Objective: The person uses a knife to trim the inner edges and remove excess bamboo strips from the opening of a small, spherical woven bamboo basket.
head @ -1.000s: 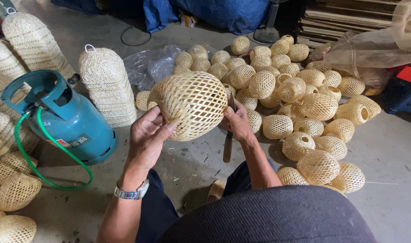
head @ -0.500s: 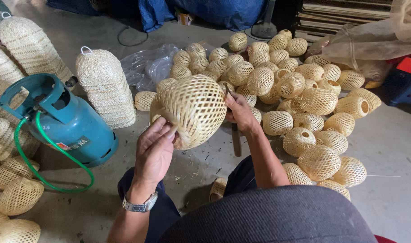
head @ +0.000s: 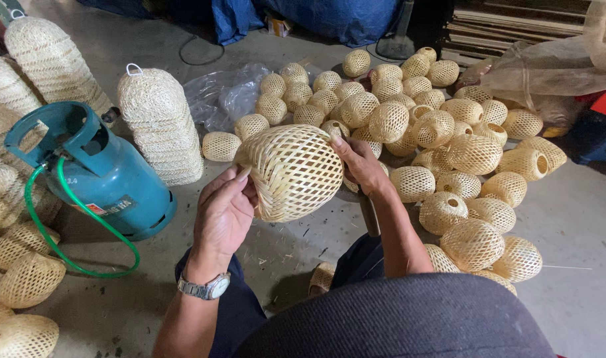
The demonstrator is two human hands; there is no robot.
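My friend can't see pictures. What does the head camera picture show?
Two hands hold a round woven bamboo ball above a concrete floor: the left hand cups its side and the right hand grips the far edge. A pile of smaller woven balls lies to the right, and a teal gas cylinder with a green hose stands to the left.

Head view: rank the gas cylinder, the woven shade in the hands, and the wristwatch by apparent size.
1. Gas cylinder
2. Woven shade, though it sits nearer the camera, so the gap is unsure
3. Wristwatch
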